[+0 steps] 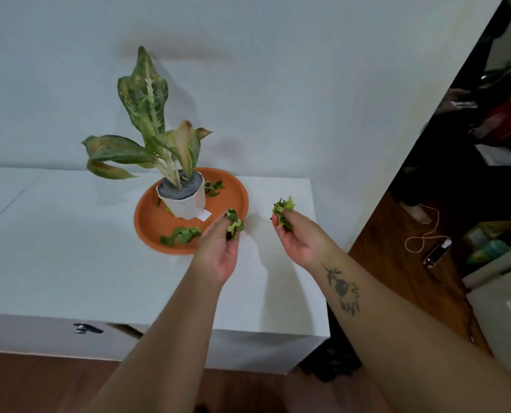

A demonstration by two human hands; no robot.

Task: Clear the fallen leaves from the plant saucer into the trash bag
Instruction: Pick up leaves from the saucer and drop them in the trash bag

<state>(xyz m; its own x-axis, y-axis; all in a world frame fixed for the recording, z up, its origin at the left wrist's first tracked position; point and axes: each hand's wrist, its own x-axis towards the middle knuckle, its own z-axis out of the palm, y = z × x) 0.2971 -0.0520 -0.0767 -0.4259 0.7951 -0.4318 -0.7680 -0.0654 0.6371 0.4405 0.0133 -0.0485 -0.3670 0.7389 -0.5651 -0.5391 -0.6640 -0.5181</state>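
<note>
An orange plant saucer (233, 189) sits on a white table (69, 248), with a white pot (185, 201) and a tall variegated plant (147, 99) in it. Loose green leaves (181, 235) lie on the saucer's front rim, and a few more leaves (214, 186) lie behind the pot on the right. My left hand (221, 248) hovers at the saucer's right front edge, pinching a small bunch of leaves (234, 223). To its right, over the table, my right hand (298, 239) is raised and holds another bunch of leaves (283, 210). No trash bag is in view.
The table ends at a corner on the right (322, 332), close to a white wall. Beyond it is a wooden floor with a phone (437, 253) on a cord and a dark cluttered area. A dark object (331, 362) lies on the floor under the table's corner.
</note>
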